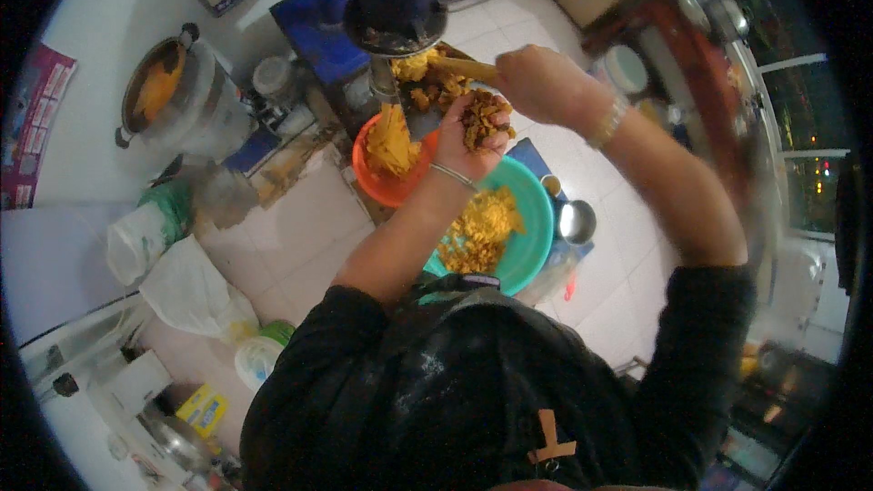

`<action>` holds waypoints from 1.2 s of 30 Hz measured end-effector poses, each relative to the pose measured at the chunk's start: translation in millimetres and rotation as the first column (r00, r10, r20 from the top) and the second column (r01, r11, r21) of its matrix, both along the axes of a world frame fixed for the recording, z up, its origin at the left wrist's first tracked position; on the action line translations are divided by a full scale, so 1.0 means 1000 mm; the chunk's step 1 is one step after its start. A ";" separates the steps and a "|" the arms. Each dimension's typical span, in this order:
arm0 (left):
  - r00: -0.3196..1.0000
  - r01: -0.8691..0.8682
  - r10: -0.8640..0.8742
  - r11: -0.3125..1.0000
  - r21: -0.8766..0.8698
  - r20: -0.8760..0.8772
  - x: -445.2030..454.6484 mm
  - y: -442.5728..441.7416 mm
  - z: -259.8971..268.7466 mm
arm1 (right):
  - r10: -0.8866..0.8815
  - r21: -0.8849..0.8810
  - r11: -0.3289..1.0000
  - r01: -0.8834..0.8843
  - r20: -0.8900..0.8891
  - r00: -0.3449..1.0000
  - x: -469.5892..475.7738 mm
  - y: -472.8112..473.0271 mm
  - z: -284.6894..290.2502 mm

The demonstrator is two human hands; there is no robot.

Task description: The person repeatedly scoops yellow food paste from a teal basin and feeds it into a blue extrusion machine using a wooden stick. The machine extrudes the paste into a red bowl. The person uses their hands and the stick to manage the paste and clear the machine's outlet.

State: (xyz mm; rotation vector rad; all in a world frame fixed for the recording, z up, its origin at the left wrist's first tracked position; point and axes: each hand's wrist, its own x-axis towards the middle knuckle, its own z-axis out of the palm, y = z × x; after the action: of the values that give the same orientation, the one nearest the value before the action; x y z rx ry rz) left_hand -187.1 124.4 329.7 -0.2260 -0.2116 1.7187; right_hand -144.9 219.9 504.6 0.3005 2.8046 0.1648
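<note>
My left hand (pixel 470 136), with a bangle at its wrist, cups a heap of yellow-brown crumbled pieces (pixel 485 121). In my right hand (pixel 545 85) is a wooden stick (pixel 470 69), its far end among yellow lumps (pixel 415 67) by a machine. The machine has a dark round part (pixel 394 24) and a metal outlet (pixel 382 78). Below the outlet, yellow strips (pixel 392 143) lie heaped in an orange basin (pixel 365 174). A teal basin (pixel 539 218), close to my body, holds yellow and browner crumbs (pixel 484 221). What the lumps are made of I cannot tell.
A large metal pot (pixel 211 102) with orange-yellow contents stands at the left wall. White bags (pixel 198 286) and a lidded tub (pixel 258 358) lie on the tiled floor. A metal bowl (pixel 577 221) sits right of the teal basin. A reddish-brown table (pixel 709 82) stands far right.
</note>
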 end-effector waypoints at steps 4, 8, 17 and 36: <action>0.995 0.100 -0.100 0.995 -0.001 -0.006 -0.006 -0.003 -0.002 | -0.184 -0.012 0.983 0.184 -0.051 0.982 0.017 0.012 0.009; 0.985 0.168 -0.167 0.985 -0.025 0.036 -0.008 -0.003 -0.007 | -0.140 -0.096 0.987 0.133 -0.071 0.988 0.004 0.019 -0.022; 0.999 -0.034 0.030 0.982 -0.188 -0.024 0.003 0.000 0.005 | 0.098 0.141 0.986 -0.092 -0.039 0.994 -0.013 0.012 -0.028; 0.999 0.046 -0.045 0.998 -0.031 0.031 -0.001 -0.002 -0.004 | 0.078 0.057 0.995 -0.076 -0.041 0.996 0.017 0.020 0.002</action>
State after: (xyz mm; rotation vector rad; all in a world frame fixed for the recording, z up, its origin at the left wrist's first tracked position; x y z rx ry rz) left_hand -188.2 122.1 325.8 -0.2782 -0.2004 1.6754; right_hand -128.3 240.1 506.2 0.2110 2.8598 0.2572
